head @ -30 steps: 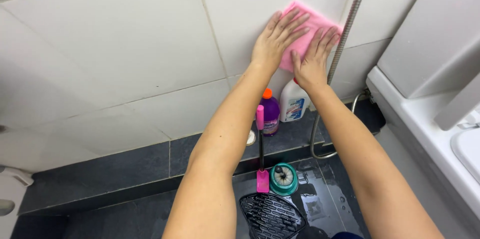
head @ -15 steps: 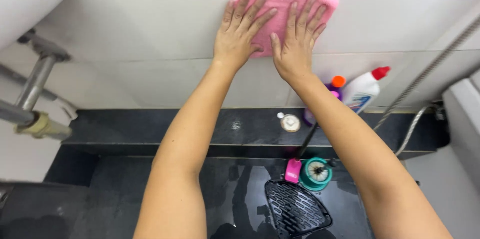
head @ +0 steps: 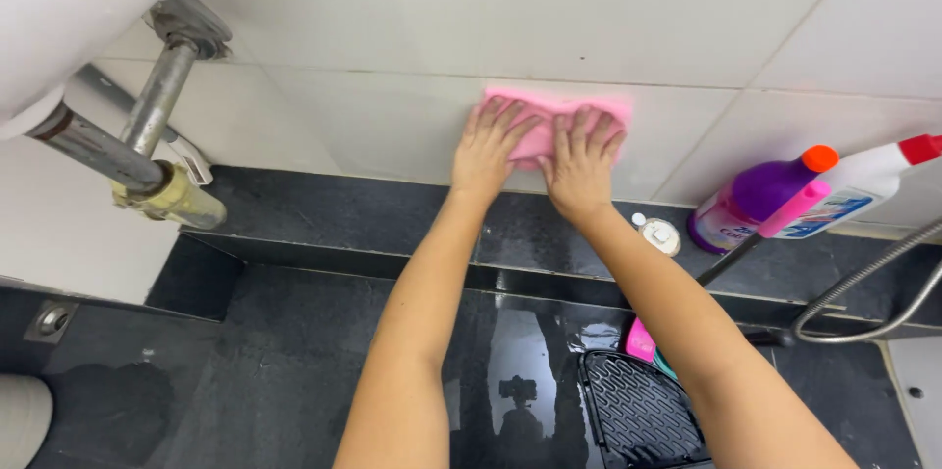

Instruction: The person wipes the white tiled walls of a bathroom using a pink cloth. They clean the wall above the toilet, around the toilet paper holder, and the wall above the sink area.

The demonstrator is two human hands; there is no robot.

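Pink cleaning cloth [head: 542, 126] lies flat against the white wall tile [head: 373, 126], low down, just above the black skirting ledge [head: 324, 214]. Both hands press it there: the left hand [head: 488, 147] covers its left part and the right hand [head: 582, 160] its right part, fingers spread and flat, palms pushing rather than closing around anything, so neither grip is pinching the cloth. The cloth's edges look slightly blurred.

How much of the wall is wiped cannot be told from the tiles themselves; they look equally pale and clean on every side of the cloth, with no visible suds or streaks. The dark floor [head: 294, 371] below shines wet.

On the ledge to the right stand a small white cap-like item [head: 659, 234], a purple bottle [head: 751, 199] with an orange cap, and a white spray bottle [head: 863, 189] with a red top. A pink-handled brush [head: 785, 214] leans there, beside a metal shower hose [head: 873, 302]. A black ribbed sandal [head: 643, 410] sits on the floor. Metal drain pipes [head: 147, 126] hang at the left.
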